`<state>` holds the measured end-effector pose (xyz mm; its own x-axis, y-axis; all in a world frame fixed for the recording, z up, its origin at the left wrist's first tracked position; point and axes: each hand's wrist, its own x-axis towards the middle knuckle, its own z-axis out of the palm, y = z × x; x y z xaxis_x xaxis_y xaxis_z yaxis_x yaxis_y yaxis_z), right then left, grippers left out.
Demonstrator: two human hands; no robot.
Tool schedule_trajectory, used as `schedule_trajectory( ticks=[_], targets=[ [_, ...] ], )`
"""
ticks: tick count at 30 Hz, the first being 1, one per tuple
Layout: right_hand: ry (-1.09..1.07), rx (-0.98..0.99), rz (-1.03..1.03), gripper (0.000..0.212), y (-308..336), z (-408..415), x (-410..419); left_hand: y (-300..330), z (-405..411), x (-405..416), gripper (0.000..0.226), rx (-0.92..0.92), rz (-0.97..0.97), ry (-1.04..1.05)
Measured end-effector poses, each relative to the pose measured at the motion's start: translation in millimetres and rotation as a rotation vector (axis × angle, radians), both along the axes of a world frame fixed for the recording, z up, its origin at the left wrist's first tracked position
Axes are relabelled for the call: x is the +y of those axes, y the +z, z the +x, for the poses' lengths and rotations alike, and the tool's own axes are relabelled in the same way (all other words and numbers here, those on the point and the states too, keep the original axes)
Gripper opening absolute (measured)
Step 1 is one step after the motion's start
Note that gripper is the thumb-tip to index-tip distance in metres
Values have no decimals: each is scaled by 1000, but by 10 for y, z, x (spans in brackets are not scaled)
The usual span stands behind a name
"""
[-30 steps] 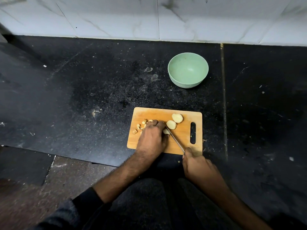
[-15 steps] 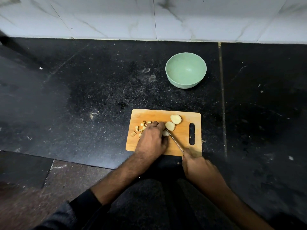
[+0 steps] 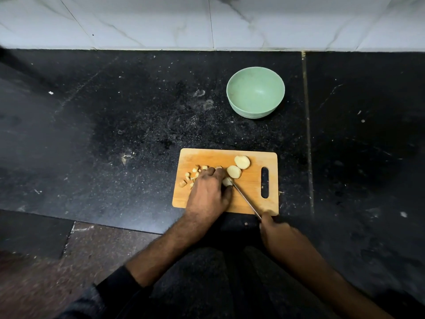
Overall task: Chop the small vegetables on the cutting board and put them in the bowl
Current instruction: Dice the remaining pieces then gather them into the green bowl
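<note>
A wooden cutting board (image 3: 250, 199) lies on the black counter. My left hand (image 3: 207, 192) curls over a pale vegetable piece (image 3: 227, 181) and holds it down on the board. My right hand (image 3: 274, 231) grips the handle of a knife (image 3: 246, 200) at the board's near edge, its blade tip against the held piece. Two round vegetable slices (image 3: 238, 166) lie just beyond the blade. Several small chopped bits (image 3: 190, 177) sit left of my left hand. A light green bowl (image 3: 255, 92) stands beyond the board, with nothing in it.
The black stone counter (image 3: 115, 134) carries scattered specks and crumbs. A white marble wall (image 3: 207, 21) runs along the back. A seam (image 3: 307, 134) crosses the counter right of the bowl. The counter's near edge drops to a brown floor (image 3: 69, 261) at lower left.
The view has shifted a little. Both hands keep their places on the board, the left on the vegetable piece and the right on the knife.
</note>
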<state>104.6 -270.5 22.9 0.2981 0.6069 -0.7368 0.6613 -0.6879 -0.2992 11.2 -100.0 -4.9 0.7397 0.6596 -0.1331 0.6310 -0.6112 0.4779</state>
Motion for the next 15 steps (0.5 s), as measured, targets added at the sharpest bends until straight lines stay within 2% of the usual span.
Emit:
schedule_trajectory(
  ticks=[4,10,15],
  targets=[
    [-8,24,-15,9,48,24,-151,16,22,-11,42,14,12,24],
    [11,-62,79,21,95,68,-264,39,-18,-29,38,46,-20,27],
    [-30,-104,198,27,82,2,-139,21,-68,-22,33,-12,-63,76]
  ],
)
